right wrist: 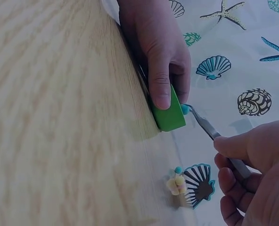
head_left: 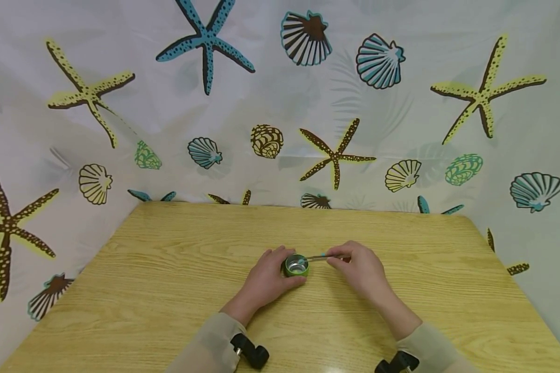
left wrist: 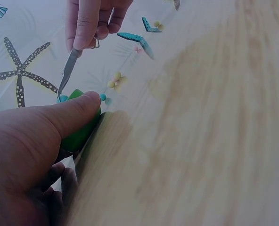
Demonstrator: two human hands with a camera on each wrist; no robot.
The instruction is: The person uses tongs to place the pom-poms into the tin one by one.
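With my right hand (head_left: 363, 270) I pinch a pair of metal tweezers (right wrist: 208, 128) between thumb and fingers, and their tips hold a small blue bead (right wrist: 185, 109) at the mouth of a little green tin (right wrist: 170, 117). My left hand (head_left: 271, 275) grips that tin, thumb on the near side and fingers around the other. The tin, silvery inside, sits about midway between the left and right edges of the wooden table (head_left: 168, 300), well in from its far edge. Black devices (head_left: 249, 352) are fastened at my pale sleeves (head_left: 210, 344). Past the table's far edge rises a white cloth (head_left: 270, 90) printed with starfish and shells.
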